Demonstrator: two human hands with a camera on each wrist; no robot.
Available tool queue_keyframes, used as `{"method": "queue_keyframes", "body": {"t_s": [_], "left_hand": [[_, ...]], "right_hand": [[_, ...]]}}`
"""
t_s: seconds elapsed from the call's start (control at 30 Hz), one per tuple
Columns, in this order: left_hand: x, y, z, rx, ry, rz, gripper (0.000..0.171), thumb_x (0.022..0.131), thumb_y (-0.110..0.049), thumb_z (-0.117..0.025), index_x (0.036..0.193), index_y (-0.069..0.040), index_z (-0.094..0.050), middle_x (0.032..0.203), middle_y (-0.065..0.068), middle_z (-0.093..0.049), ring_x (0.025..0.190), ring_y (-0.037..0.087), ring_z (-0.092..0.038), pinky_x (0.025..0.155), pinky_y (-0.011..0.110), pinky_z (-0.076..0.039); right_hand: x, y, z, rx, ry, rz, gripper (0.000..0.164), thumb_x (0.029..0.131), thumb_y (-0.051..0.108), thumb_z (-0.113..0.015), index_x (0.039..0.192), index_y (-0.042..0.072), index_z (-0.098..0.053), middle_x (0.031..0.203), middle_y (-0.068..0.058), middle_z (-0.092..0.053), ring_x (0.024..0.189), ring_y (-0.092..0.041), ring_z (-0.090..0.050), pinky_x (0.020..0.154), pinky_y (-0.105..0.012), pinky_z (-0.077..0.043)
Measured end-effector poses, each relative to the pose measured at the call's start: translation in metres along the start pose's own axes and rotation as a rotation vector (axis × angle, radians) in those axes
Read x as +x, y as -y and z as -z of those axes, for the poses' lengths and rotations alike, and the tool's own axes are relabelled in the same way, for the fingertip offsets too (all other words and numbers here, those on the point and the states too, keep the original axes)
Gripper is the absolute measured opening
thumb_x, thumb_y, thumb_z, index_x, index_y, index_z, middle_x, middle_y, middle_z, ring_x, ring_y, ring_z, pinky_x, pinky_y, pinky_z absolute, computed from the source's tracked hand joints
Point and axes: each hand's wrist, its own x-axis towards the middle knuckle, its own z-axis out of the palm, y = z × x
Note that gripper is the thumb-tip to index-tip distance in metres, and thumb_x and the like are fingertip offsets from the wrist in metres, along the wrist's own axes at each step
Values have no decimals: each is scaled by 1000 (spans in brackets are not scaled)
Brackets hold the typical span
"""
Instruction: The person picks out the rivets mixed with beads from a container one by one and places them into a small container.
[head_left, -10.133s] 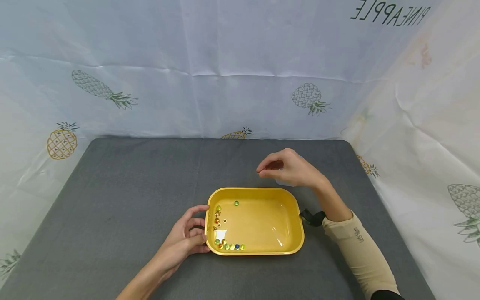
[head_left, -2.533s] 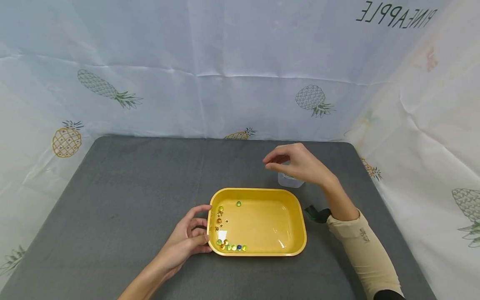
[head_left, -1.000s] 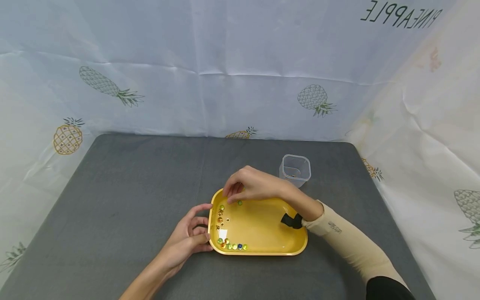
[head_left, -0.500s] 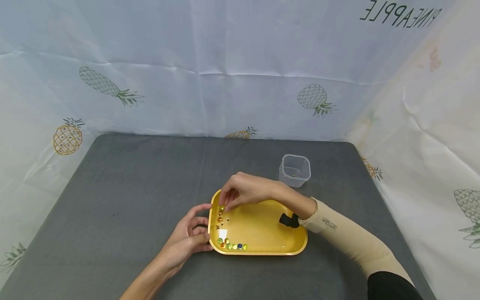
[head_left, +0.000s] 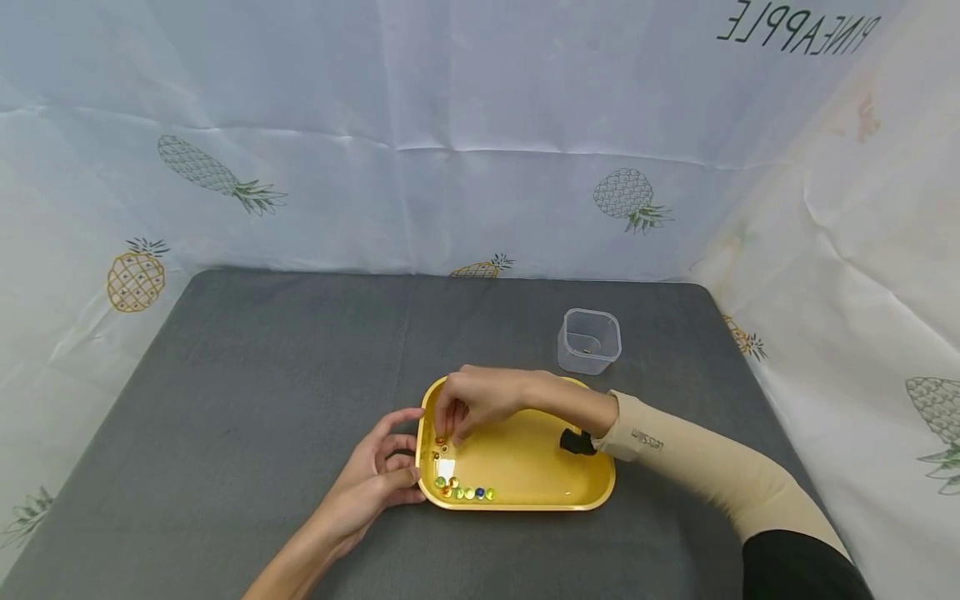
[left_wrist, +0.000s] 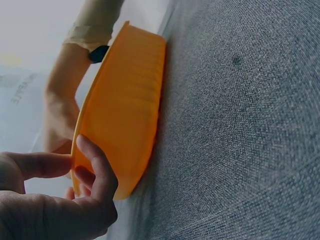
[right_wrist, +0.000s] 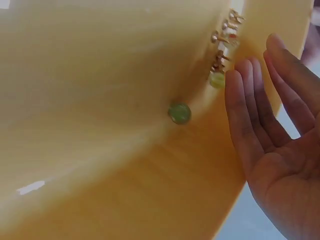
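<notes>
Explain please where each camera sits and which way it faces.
Head: on the head, facing forward and down at the yellow tray, left hand and right hand.
Left wrist: on that wrist, facing the tray's outer wall; both hands show.
Right wrist: on that wrist, facing into the tray; right palm and fingers show.
Head and left wrist share both hands.

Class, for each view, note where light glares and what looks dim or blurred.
Head view: brightly lit, with white glare on the floor of the shiny yellow plastic tray; left wrist view: darker, but weave clear on the grey fabric tabletop; right wrist view: dim, white glint lower left, small gold metal pins blurred.
</notes>
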Motion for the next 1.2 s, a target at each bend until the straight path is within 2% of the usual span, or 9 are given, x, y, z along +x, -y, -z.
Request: {"method": "queue_keyframes", "body": {"t_s": [0.13, 0.47, 0.9, 1.07, 1.2], "left_hand": [[0, 1, 0, -5, 7, -7, 78, 95, 6, -62, 164, -16, -32, 125, 13, -53, 93, 15, -67, 80, 34, -65], [1, 2, 0, -17, 10, -15, 79, 94, 7, -61, 164, -15, -32, 124, 12, -54, 93, 15, -66, 80, 35, -65], [1, 5, 0, -25, 12, -34, 79, 93, 8, -61, 164, -14, -32, 125, 13, -53, 92, 15, -67, 80, 34, -65], [2, 5, 0, -26, 10, -30, 79, 94, 8, -62, 164, -14, -33, 124, 12, -53, 93, 15, -67, 80, 34, -65], [2, 6, 0, -25, 11, -31, 79, 93, 8, -62, 164, -14, -32, 126, 13, -53, 94, 16, -67, 80, 35, -65]], "right_hand": [[1, 0, -3, 0, 23, -38, 18, 92, 6, -85, 110, 5, -82, 104, -6, -81, 86, 2, -64, 84, -13, -57], [3, -5, -14, 17, 7, -93, 24, 88, -2, -85, 111, 4, -82, 103, -5, -81, 86, -1, -66, 84, -13, -56], [3, -14, -23, 151, -39, -97, 26, 86, -8, -82, 112, -3, -80, 103, -13, -82, 85, -1, -68, 83, -14, -59], [3, -13, -25, 165, -75, -129, 23, 86, -9, -83, 108, -2, -81, 99, -11, -81, 80, 2, -65, 79, -13, -58], [4, -11, -25, 144, -69, -140, 23, 86, -9, -83, 107, -2, -81, 99, -11, -81, 79, 1, -64, 77, -13, -58]]}}
